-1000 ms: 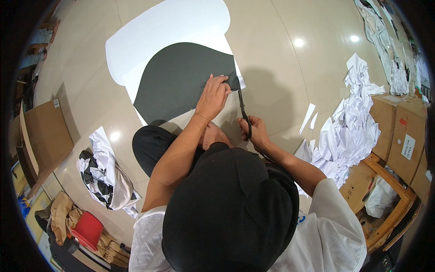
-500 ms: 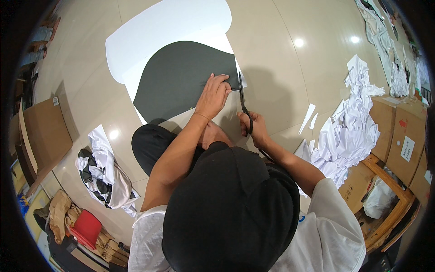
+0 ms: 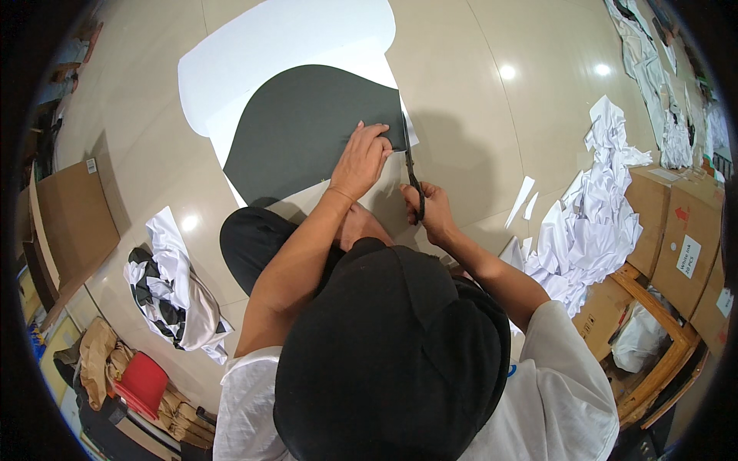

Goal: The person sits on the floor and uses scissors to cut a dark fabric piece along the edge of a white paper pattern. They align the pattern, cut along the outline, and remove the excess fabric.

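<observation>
The dark grey bell-shaped piece (image 3: pixel 300 127) lies on the tiled floor (image 3: pixel 453 77), over the near part of a larger white sheet (image 3: pixel 330 31), whose rounded far end reaches out beyond it. The left hand (image 3: pixel 360 157) rests on the piece close to its right edge, fingers extended and a little bent, pressing down rather than gripping. The right hand (image 3: pixel 432 209) has its fingers closed through the handles of black-handled scissors (image 3: pixel 416 184); the blades run along that right edge, with a narrow white margin (image 3: pixel 413 131) beyond them. How far apart the blades stand, I cannot tell

What could go wrong: the left fingertips are near the blades, so a swerve inward could nick them. If the piece slid on the white layer for want of pressure at its far edge, the cut could stray into the grey. The bare foot (image 3: pixel 360 224) sits just below the near edge, where a slip of the hand might bring the scissors close

White slivers (image 3: pixel 520 201) and a heap of white fabric (image 3: pixel 580 230) lie to the right. A carton (image 3: pixel 679 246) there carries a white label (image 3: pixel 689 256) with dark print and a red arrow (image 3: pixel 683 210); no brand stands out
</observation>
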{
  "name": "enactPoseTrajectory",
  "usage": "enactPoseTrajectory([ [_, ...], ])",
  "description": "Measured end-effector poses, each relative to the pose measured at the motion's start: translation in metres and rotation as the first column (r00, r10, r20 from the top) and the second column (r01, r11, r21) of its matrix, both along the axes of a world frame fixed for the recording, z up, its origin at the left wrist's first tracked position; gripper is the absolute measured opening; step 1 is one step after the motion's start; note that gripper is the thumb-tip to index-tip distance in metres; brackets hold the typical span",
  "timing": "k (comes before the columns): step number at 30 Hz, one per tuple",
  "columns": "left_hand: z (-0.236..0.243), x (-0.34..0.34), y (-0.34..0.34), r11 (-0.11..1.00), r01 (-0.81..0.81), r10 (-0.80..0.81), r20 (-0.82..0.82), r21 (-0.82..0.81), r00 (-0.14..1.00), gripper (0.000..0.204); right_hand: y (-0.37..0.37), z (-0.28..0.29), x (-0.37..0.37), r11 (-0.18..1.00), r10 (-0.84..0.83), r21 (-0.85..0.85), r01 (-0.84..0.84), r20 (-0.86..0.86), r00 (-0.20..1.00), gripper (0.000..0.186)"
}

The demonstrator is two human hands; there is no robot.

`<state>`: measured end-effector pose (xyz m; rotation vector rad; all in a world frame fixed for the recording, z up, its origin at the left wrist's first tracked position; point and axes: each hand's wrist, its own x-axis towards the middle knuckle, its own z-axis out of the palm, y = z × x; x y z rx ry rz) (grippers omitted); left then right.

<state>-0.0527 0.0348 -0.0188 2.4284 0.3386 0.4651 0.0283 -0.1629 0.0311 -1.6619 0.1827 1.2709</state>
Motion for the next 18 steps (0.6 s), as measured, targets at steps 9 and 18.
enactPoseTrajectory([
  [9, -0.0002, -0.0002, -0.0007, 1.000, -0.005, 0.005, 0.000, -0.006, 1.000, 0.015, -0.0040, -0.0051, -0.0039, 1.000, 0.021, 0.013, -0.022, 0.049, 0.999, 0.033],
  [18, -0.0011, -0.0012, -0.0003, 1.000, -0.005, 0.005, -0.017, -0.014, 1.000, 0.015, 0.0027, 0.0028, -0.0031, 1.000, 0.000, -0.001, 0.000, 0.021, 1.000, 0.033],
])
